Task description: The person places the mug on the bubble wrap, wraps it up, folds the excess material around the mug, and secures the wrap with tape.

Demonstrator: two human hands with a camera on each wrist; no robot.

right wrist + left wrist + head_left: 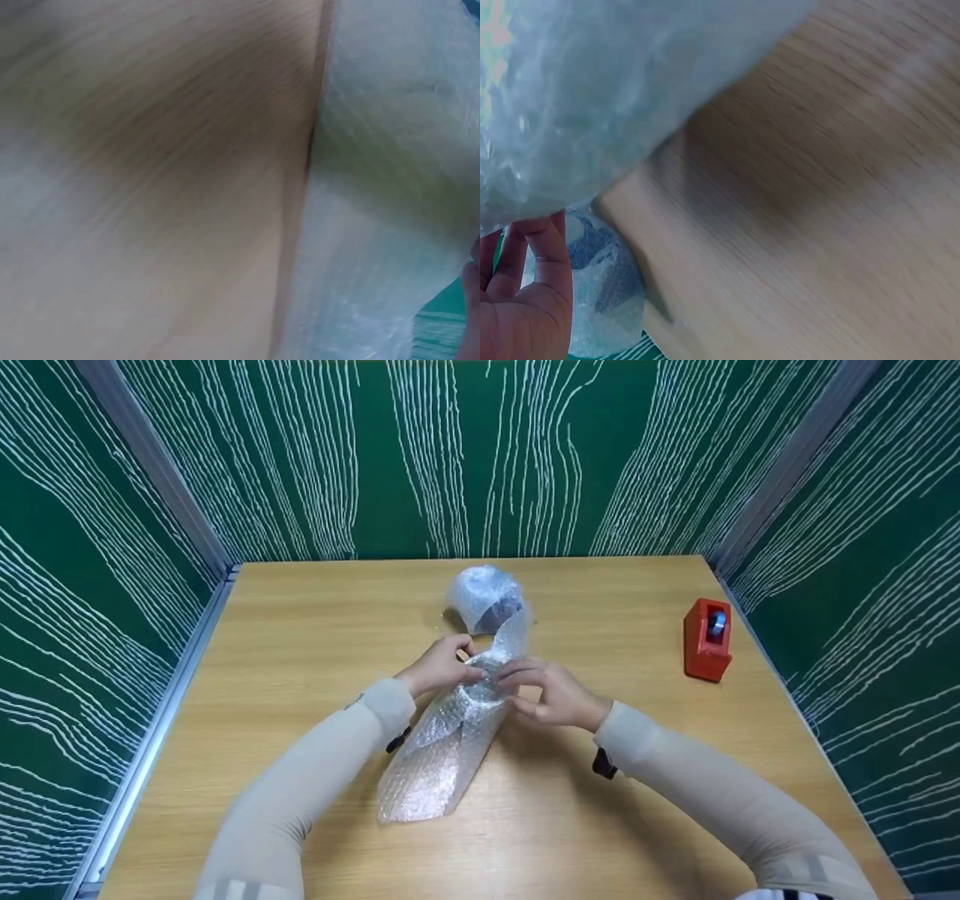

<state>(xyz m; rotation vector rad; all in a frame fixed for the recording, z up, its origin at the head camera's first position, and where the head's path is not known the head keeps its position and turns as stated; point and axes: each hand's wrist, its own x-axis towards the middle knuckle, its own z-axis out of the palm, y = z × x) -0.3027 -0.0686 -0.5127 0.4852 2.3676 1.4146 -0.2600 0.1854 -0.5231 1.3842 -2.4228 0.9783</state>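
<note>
Mid-wrap: left hand (439, 666) and right hand (551, 694) close together, both pinching bubble wrap (442, 750) at mid-bench (300, 645); roll (486, 600) just behind. Next, likely: firm hold, tape dispenser (707, 639) at right

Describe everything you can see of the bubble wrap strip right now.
The bubble wrap strip is clear, dimpled plastic film, lying lengthwise on the wooden table. Its near end lies flat and wide; its middle is bunched where the left hand and right hand pinch it from either side. Beyond them it rises in a narrow band to a wrapped bundle with something dark inside.
</note>
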